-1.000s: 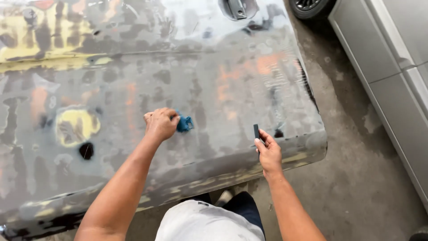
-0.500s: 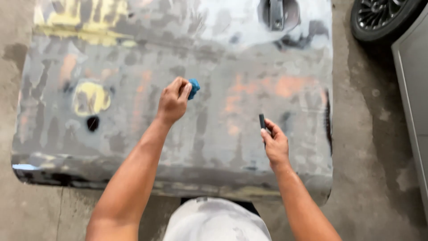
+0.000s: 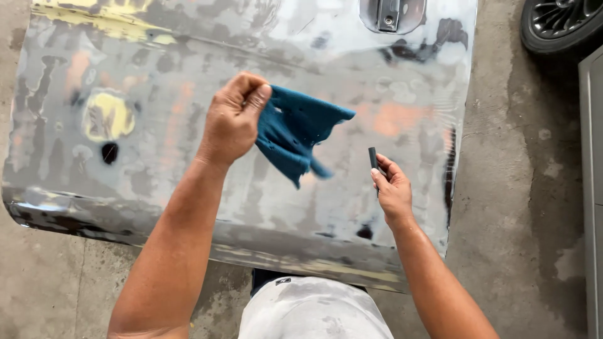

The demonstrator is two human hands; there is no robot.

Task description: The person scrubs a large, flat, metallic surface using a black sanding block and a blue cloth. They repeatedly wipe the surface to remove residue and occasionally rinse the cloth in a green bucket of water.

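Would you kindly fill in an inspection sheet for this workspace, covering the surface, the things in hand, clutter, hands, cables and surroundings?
Surface: sanded metal car panel, bare grey with yellow and orange patches, one dark hole at left, recessed handle fitting at the top edge.
Job's things: blue cloth, hanging crumpled above the panel; small dark block, upright.
Clutter: nothing seen.
Hands: left hand has a closed grip on the cloth; right hand holds the dark block.
Cables: nothing seen.
Surroundings: stained concrete floor; black tyre at top right; grey bodywork along the right edge.
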